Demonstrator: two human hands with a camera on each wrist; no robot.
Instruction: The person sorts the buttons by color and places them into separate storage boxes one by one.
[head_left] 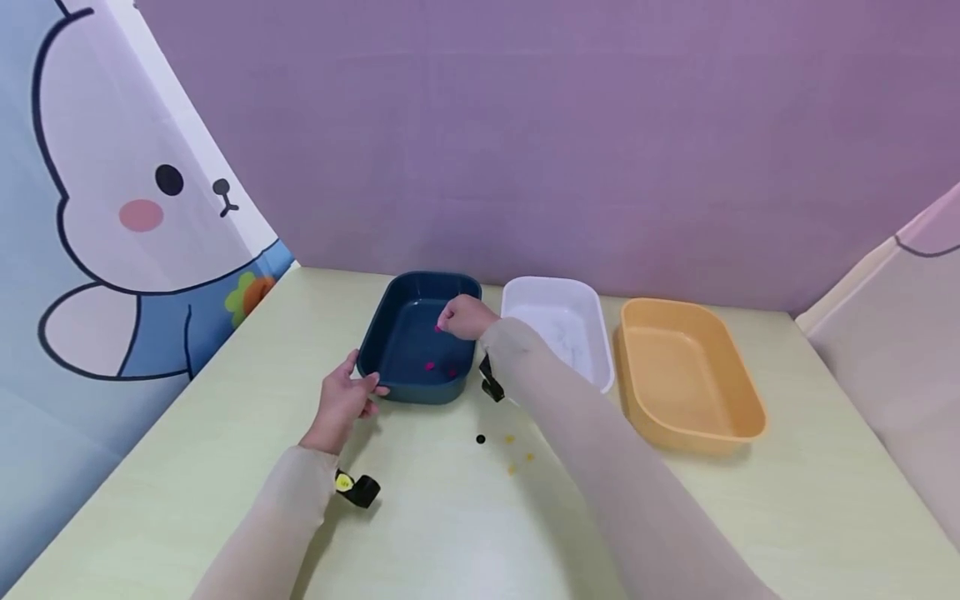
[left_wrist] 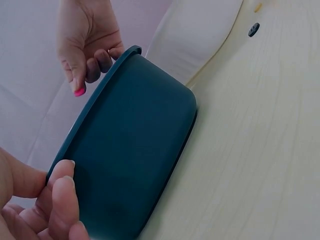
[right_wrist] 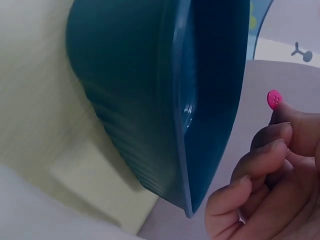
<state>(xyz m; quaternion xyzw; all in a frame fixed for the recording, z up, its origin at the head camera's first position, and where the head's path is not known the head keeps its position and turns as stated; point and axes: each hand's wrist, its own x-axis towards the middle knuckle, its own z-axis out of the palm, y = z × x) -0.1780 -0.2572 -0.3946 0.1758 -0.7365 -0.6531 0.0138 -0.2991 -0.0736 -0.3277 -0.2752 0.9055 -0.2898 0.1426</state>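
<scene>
Over the inside of a dark blue tray (head_left: pixel 416 393), my right hand (head_left: pixel 467 317) pinches a pink button (right_wrist: pixel 274 99) between thumb and forefinger, with the other fingers curled. Two small pink pieces, one of them a pink dot (head_left: pixel 430 367), lie on the tray's floor. My left hand (head_left: pixel 345 402) grips the tray's near left corner, thumb at the rim and fingers against the outer wall (left_wrist: pixel 130 135). On the table in front of the tray are a black button (head_left: pixel 481 439) and three small yellow pieces, the nearest a yellow dot (head_left: pixel 512 470).
A white tray (head_left: pixel 606 354) stands right of the blue one, partly behind my right sleeve (head_left: pixel 592 425). Farther right is a yellow-orange tray (head_left: pixel 682 379). A purple backdrop (head_left: pixel 570 150) rises behind the table, and a cartoon-printed sheet (head_left: pixel 112 333) hangs at the left.
</scene>
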